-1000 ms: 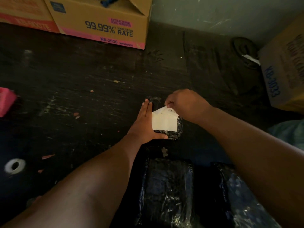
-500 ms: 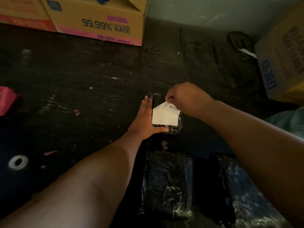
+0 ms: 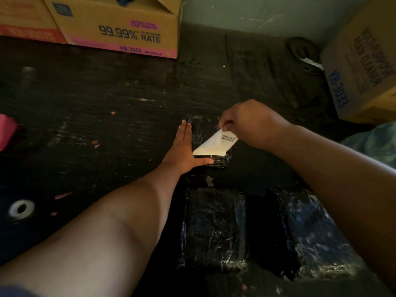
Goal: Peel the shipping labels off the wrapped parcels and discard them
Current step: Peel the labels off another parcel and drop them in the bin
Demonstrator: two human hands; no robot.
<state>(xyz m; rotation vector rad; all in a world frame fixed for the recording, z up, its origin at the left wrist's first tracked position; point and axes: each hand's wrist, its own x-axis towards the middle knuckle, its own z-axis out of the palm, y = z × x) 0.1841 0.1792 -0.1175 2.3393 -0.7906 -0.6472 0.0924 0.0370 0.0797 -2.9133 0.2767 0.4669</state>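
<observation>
Head view:
Left hand [image 3: 186, 152]: we see it flat, fingers straight, pressing the small parcel's [image 3: 205, 140] nine o'clock edge, thumb along its near side.
Right hand [image 3: 246, 123]: pinching the label's [image 3: 214, 144] far corner, lifting it; near edge still stuck.
Parcel: mid-surface [image 3: 107, 129].
Six o'clock: two wrapped parcels [image 3: 214, 228].

Label [image 3: 216, 144] print too blurred to read; right fingers [image 3: 225, 123] hidden beneath.

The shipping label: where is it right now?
In the head view, centre frame, the shipping label is half peeled off the small wrapped parcel, pinched by the right hand, beside the flat left hand.
</observation>
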